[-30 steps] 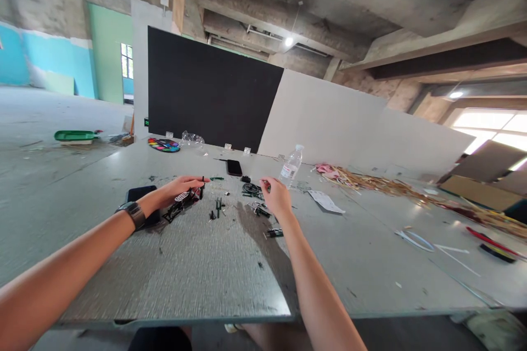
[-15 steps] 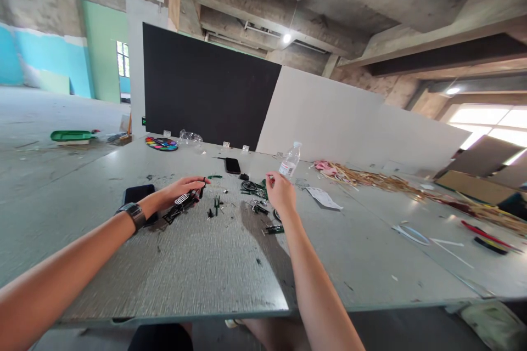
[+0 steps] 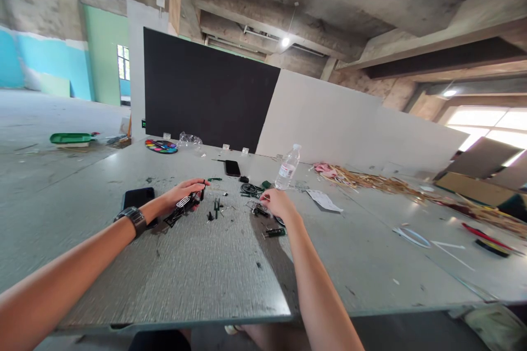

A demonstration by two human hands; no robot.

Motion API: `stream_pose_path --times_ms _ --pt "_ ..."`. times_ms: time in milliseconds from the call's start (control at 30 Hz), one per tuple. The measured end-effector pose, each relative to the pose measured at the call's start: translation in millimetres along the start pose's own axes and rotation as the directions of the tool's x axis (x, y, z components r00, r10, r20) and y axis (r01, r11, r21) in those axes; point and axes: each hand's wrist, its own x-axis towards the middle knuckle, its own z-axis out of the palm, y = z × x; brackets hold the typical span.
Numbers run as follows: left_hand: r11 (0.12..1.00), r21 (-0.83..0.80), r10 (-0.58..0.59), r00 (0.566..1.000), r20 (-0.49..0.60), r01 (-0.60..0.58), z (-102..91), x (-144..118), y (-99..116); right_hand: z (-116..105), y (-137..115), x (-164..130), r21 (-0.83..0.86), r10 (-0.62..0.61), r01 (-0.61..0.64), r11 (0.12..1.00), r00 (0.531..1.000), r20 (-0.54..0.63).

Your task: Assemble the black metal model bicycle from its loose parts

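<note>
My left hand [image 3: 186, 193] is wrapped round a dark model assembly [image 3: 181, 208] with pale looped bars, held low over the table. My right hand [image 3: 278, 203] is down among small loose parts, its fingertips pinched together at a cluster of black and silver parts [image 3: 259, 209]; whatever they grip is too small to make out. Behind those fingers lies a small spoked wheel [image 3: 248, 188]. A dark green part with thin metal pins [image 3: 275, 232] is nearer to me. Between my hands are green prongs [image 3: 216, 207] and several tiny pieces.
Beyond my right hand stands a clear water bottle [image 3: 287, 169], with a paper sheet [image 3: 324, 201] to its right. A phone [image 3: 231, 168] lies farther back; a dark flat case [image 3: 139, 197] is beside my left wrist. Wood strips [image 3: 370, 178] are heaped at right.
My right hand has come down from in front of the bottle to the small parts, uncovering more of the bottle. My left hand stays on the dark assembly.
</note>
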Motion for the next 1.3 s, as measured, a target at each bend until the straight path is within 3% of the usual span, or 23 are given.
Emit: stream_pose_path --times_ms 100,300,567,667,800,1000,1100,1300 --pt "1.0 0.008 -0.006 1.0 0.0 0.006 0.7 0 1 -1 -3 1 0.025 -0.025 0.026 0.999 0.999 -0.029" --pt "1.0 -0.002 -0.003 1.0 -0.008 0.003 0.8 0 -1 -1 -11 -2 0.049 -0.119 0.115 0.992 0.987 0.106" --pt "1.0 -0.008 0.018 1.0 -0.016 -0.018 -2.1 4 -6 10 -31 -6 0.121 -0.165 0.157 0.98 0.985 0.058" --pt "1.0 0.0 0.017 1.0 -0.025 -0.017 -1.3 5 -6 17 -39 -6 0.159 -0.214 0.215 0.963 0.977 -0.027" --pt "1.0 0.01 0.022 0.999 -0.026 -0.021 0.3 4 -4 33 -56 -8 0.04 -0.32 0.325 0.945 0.942 -0.097" --pt "1.0 0.022 -0.005 0.999 -0.035 0.006 2.0 3 -1 54 -83 -9 -0.188 -0.354 0.358 0.915 0.934 0.052" --pt "0.999 0.039 0.001 0.999 -0.046 0.001 1.6 3 -2 55 -88 -6 -0.198 -0.352 0.361 0.911 0.933 0.079" --pt "0.999 0.054 0.007 0.999 -0.04 -0.004 2.6 2 0 47 -81 -6 -0.125 -0.315 0.315 0.941 0.949 0.022"
